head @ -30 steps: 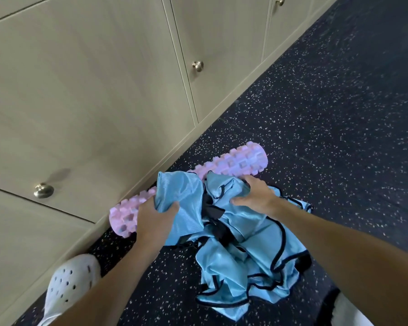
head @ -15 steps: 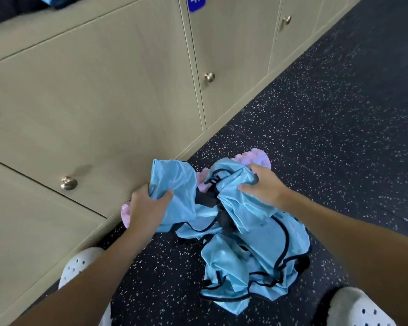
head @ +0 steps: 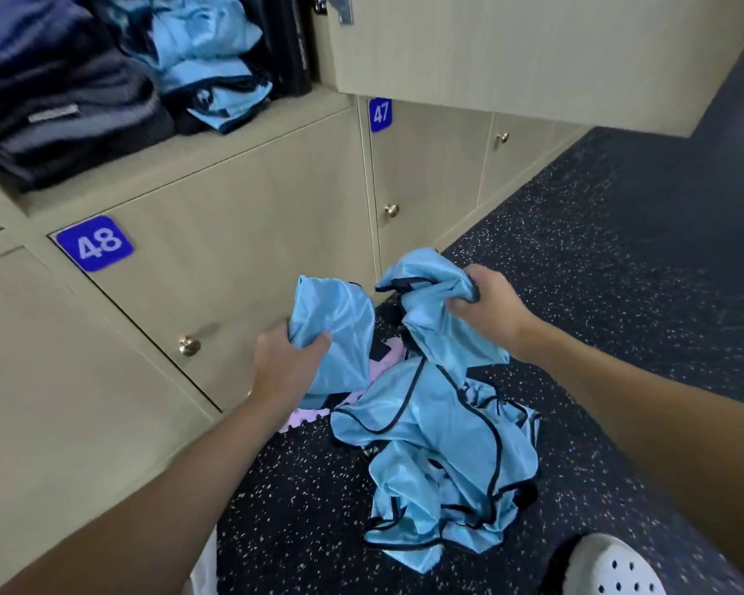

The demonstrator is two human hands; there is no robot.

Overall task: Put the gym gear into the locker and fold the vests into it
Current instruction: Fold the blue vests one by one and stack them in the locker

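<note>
Vests (head: 430, 427) of shiny blue, black-trimmed, hang bunched above the speckled floor (head: 619, 294): the left hand (head: 288, 362) grips 1 fold, the right hand (head: 490, 307) another. A pink foam roller (head: 303, 418) (mostly hidden) lies beneath, below locker 48 (head: 95, 244).

Beige wood-grain lockers (head: 254, 216) carry a blue plate 48 (head: 94, 243). Right of that plate and higher is a blue plate 47 (head: 380, 115), and below and to its right a round metal knob (head: 189, 345). Above it is an open locker (head: 181, 163), its door (head: 533, 49) swung out. A dark speckled floor (head: 619, 272) spreads to its right.
</note>
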